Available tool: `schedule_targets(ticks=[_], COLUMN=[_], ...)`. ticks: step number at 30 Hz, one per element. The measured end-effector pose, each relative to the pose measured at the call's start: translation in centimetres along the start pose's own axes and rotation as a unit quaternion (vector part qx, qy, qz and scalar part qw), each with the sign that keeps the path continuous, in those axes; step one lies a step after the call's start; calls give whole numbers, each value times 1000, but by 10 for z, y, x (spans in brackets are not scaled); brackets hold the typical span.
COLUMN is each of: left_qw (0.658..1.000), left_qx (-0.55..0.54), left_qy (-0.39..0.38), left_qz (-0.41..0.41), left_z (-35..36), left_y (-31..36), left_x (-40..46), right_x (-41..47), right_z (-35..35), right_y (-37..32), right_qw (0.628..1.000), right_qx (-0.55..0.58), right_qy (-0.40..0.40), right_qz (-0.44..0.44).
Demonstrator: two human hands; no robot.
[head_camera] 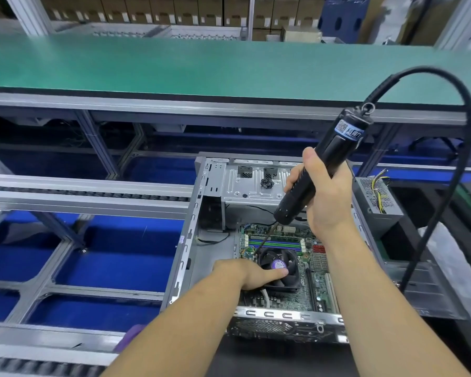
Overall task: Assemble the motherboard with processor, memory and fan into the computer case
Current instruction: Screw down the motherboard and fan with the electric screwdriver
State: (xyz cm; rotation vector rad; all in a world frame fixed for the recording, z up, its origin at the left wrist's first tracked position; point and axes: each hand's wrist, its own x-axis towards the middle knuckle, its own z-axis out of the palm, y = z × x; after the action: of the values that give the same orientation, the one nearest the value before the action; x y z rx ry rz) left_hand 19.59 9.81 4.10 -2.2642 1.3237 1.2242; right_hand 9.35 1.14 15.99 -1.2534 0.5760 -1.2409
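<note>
An open grey computer case (191,235) lies flat on the bench with the green motherboard (317,270) inside it. A black fan (288,263) with a purple hub sticker sits on the board, below the memory slots (275,244). My left hand (245,273) rests on the fan, its fingertip pressing beside the hub. My right hand (324,194) grips a black electric screwdriver (324,159), held slanted. Its thin bit (265,239) reaches down to a screw at the fan's upper left corner.
The screwdriver's thick black cable (468,137) arcs up and down the right side. A grey power supply (378,202) with yellow wires stands right of the case. A green conveyor belt (201,66) runs across behind. Aluminium frame rails over blue surfaces lie to the left.
</note>
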Motion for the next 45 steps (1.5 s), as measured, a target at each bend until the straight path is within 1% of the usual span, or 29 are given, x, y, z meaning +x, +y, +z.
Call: schedule_targets(ticks=[5,9,11,16,19,21,25,28,31,35,37,39,40,43,44,45], left_qw=[1000,1000,1000,999,995,992,985,982,980,979,966,939,927,902,894,887], left_qx=[-9,-8,1,-7,46,87,148,174,189,190,236,300,316,299,282,264], left_qy=[1,5,16,51,86,92,73,59,64,63,99,170,199,249,270,296], left_qz=[1,3,10,17,14,-3,-42,-39,-27,-44,-44,-17,19,186,221,238], left_z=[0,0,0,3,6,7,5,3,4,3,0,-1,2,14,15,15], left_y=[0,0,0,7,12,15,22,23,22,24,28,38,45,63,67,68], left_x=[0,-1,0,0,2,3,0,-1,3,2,-5,-16,-20,-26,-27,-28], right_x=[1,-2,-4,-13,-16,-16,-11,-9,-6,-2,1,3,3,4,3,3], right_z=[-1,3,7,23,33,39,40,35,30,29,29,28,27,25,25,25], right_y=[0,-1,-2,-5,-9,-10,-9,-7,-5,-5,-5,-6,-7,-8,-8,-9], right_qw=[1000,1000,998,977,964,958,960,961,965,966,965,964,963,959,959,959], right_qx=[-6,-18,-37,-123,-147,-158,-142,-135,-127,-121,-118,-113,-112,-122,-124,-123], right_qy=[-4,-25,-53,-172,-219,-240,-242,-240,-228,-227,-233,-241,-245,-254,-254,-255], right_qz=[-1,-1,-7,-24,-19,-18,-1,14,13,15,21,27,30,29,29,31])
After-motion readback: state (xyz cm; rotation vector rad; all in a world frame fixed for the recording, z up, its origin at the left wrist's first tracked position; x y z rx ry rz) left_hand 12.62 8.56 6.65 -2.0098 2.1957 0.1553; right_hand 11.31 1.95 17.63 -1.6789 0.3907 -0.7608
